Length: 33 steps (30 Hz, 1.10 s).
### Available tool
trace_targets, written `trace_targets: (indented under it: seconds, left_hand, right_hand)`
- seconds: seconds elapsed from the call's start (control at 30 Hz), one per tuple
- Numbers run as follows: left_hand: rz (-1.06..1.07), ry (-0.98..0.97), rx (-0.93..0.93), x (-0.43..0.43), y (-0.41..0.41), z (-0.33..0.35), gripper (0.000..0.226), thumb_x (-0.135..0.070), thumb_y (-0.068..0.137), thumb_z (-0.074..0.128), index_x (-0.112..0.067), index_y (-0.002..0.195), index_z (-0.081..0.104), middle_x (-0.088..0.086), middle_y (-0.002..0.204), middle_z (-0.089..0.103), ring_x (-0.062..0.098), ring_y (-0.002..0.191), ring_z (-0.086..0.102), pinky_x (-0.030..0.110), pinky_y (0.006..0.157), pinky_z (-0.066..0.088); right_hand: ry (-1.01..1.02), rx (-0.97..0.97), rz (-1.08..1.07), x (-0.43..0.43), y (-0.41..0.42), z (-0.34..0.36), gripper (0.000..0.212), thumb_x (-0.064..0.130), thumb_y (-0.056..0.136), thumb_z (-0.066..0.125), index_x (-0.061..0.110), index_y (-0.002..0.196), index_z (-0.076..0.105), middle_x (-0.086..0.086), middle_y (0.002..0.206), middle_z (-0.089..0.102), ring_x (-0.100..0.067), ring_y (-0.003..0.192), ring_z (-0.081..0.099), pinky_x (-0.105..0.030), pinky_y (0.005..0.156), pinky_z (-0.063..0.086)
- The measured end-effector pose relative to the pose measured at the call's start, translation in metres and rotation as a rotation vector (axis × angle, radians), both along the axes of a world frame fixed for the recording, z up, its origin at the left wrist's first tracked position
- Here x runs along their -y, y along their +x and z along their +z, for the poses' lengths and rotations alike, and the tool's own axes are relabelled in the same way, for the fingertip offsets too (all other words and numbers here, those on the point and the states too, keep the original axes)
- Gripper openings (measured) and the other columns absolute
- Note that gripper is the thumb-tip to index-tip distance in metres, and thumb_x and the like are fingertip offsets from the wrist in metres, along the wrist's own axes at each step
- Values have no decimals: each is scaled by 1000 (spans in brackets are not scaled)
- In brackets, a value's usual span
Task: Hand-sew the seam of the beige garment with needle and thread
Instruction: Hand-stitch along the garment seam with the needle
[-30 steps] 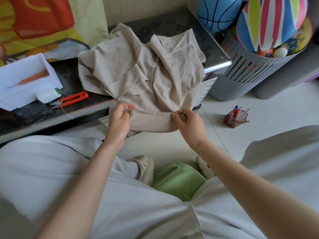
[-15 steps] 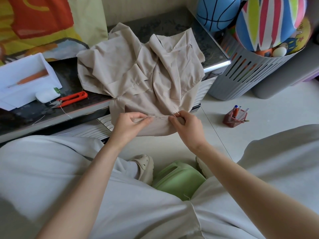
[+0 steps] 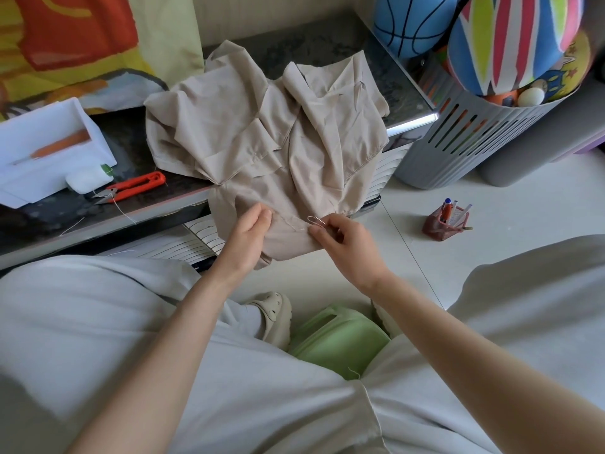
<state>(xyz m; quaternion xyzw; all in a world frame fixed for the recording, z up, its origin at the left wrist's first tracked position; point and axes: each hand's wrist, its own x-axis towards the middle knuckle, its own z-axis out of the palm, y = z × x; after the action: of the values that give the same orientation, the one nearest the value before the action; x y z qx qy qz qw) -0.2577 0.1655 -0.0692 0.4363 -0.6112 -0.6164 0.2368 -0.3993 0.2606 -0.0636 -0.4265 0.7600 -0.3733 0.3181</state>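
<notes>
The beige garment [image 3: 262, 132] lies crumpled on the dark table [image 3: 327, 44], its lower edge hanging over the front rim. My left hand [image 3: 248, 237] grips that hanging edge from the left, fingers curled round the cloth. My right hand [image 3: 343, 244] pinches the seam at the right end of the same edge. A small loop of thread [image 3: 315, 220] stands up just above my right fingertips. The needle itself is too small to make out.
Orange thread snips [image 3: 134, 186] and a white spool [image 3: 86, 180] lie on the table's left, beside a white box [image 3: 49, 149]. A grey slotted basket [image 3: 465, 132] with balls stands at right. A red pen holder [image 3: 447, 221] sits on the floor; a green stool [image 3: 340, 339] is between my knees.
My left hand has slid right along the hem toward my right hand, bunching the cloth. A thread loop now shows above my right fingers.
</notes>
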Motion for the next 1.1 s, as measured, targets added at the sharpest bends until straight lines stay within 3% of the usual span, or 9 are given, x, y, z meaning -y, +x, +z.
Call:
trace_targets:
  seconds: [0.1, 0.2, 0.33, 0.5, 0.6, 0.77, 0.9, 1.0, 1.1]
  left_hand:
    - [-35, 143, -74, 2, 1, 4, 24, -34, 84, 53, -17, 73, 41, -3, 68, 39, 5, 63, 37, 21, 59, 31]
    - [-158, 45, 33, 1, 4, 4, 22, -37, 73, 57, -16, 71, 50, -9, 60, 42, 4, 58, 38, 17, 53, 30]
    - [-154, -33, 3, -1, 8, -3, 38, -44, 74, 61, -7, 81, 59, 6, 76, 49, 13, 74, 42, 23, 60, 34]
    - [-120, -165, 12, 1, 8, 1, 15, -9, 92, 59, -15, 78, 61, 1, 76, 59, 3, 75, 51, 12, 70, 39]
    - [-123, -178, -7, 3, 10, 3, 19, -4, 92, 56, -15, 78, 61, -3, 76, 61, -2, 75, 54, 10, 74, 40]
    - [-143, -180, -30, 2, 8, 3, 19, -3, 91, 58, -17, 79, 62, -16, 71, 66, -10, 75, 56, 5, 75, 39]
    - [-177, -177, -45, 2, 8, 5, 15, -3, 90, 59, -16, 82, 62, -16, 72, 65, -10, 76, 57, 5, 75, 39]
    - [-210, -185, -36, 3, 9, 6, 16, -5, 90, 59, -18, 82, 62, -22, 73, 66, -11, 76, 56, 6, 75, 39]
    - [-194, -182, -35, 4, 9, 6, 11, -4, 90, 59, -13, 85, 63, -14, 76, 66, -10, 78, 57, 6, 75, 39]
  right_hand:
    - [-10, 4, 0, 0, 1, -1, 34, 28, 92, 57, -4, 81, 56, 2, 59, 34, -15, 58, 30, -31, 57, 25]
    - [-18, 0, -4, -1, 0, -3, 33, 28, 92, 57, -3, 81, 56, 2, 61, 36, -14, 58, 31, -30, 57, 25]
    - [2, -18, 10, -2, -1, -7, 30, 30, 92, 57, 3, 78, 57, 3, 62, 39, -13, 58, 33, -30, 57, 27]
    - [-9, 62, 97, -2, 0, -6, 8, 20, 97, 49, 22, 91, 54, -1, 94, 49, -1, 74, 47, -7, 68, 35]
    - [-38, 65, 7, -2, -4, -4, 23, 9, 100, 37, 15, 102, 60, -6, 105, 49, 3, 87, 47, 0, 75, 33]
    - [-93, 55, -97, 6, -16, 8, 27, 3, 97, 39, 14, 98, 64, 2, 78, 60, 8, 67, 50, -6, 64, 36]
    - [-107, 149, -21, 14, -11, 17, 12, 3, 95, 48, 11, 93, 57, -2, 82, 71, 6, 52, 50, -8, 52, 34]
    - [-86, 193, 24, 18, -7, 19, 15, 5, 95, 49, 15, 84, 55, 0, 83, 70, 9, 59, 55, -7, 60, 39]
    - [-13, 233, 60, 20, -4, 18, 20, 12, 95, 50, 21, 78, 53, 4, 68, 62, -13, 54, 50, -19, 53, 42]
